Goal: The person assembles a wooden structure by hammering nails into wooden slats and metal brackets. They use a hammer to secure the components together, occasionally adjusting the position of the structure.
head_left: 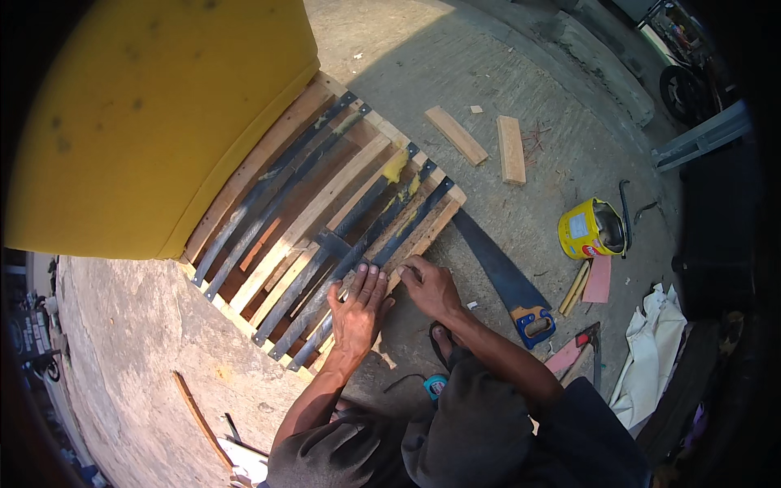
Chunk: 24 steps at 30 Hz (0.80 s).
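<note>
A wooden seat frame (291,234) crossed by several dark webbing straps (281,183) stands before me, joined to a mustard-yellow upholstered back (154,122). My left hand (358,313) lies on the straps near the frame's close edge, its fingers stretched out and holding nothing I can see. Just to its right, my right hand (431,286) is closed at the front rail, fingers curled; whatever is in them, if anything, is hidden. Some straps carry scraps of yellow foam (396,166).
Right of the frame lies a handsaw (500,264) with a blue-orange handle. Beyond are two wood blocks (455,135), a yellow can (579,230), a crowbar (625,215) and white cloth (651,350). A teal tape measure (435,385) sits by my foot; a wood strip (199,415) lies left.
</note>
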Available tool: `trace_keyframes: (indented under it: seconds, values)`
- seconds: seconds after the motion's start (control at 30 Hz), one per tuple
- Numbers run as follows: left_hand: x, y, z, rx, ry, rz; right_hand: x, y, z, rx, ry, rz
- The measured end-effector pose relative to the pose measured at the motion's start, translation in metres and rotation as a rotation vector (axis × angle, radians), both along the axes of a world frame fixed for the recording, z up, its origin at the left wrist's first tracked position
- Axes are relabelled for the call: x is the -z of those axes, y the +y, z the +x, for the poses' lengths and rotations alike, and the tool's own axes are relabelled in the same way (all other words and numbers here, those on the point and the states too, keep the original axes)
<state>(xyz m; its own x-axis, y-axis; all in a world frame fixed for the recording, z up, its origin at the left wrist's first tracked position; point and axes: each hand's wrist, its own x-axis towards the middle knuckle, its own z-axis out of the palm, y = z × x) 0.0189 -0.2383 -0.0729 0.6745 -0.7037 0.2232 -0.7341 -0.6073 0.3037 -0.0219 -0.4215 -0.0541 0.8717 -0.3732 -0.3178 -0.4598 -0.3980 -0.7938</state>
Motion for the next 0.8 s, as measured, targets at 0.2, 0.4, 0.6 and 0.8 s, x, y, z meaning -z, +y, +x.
trace_keyframes:
  seconds: [0.2, 0.4, 0.6, 0.8]
  values:
    - [-0.004, 0.008, -0.005, 0.087, -0.127, -0.024, -0.003, -0.009, 0.061, -0.259, 0.286, -0.014]
    - [-0.006, 0.021, -0.017, 0.12, -0.009, 0.001, -0.012, -0.009, 0.064, -0.384, 0.187, -0.078]
    - [-0.002, 0.025, -0.02, 0.11, 0.028, -0.036, -0.002, -0.018, 0.103, -0.615, 0.248, -0.031]
    - [-0.004, 0.014, -0.019, -0.115, 0.037, -0.16, 0.008, -0.017, 0.099, -0.774, 0.279, -0.043]
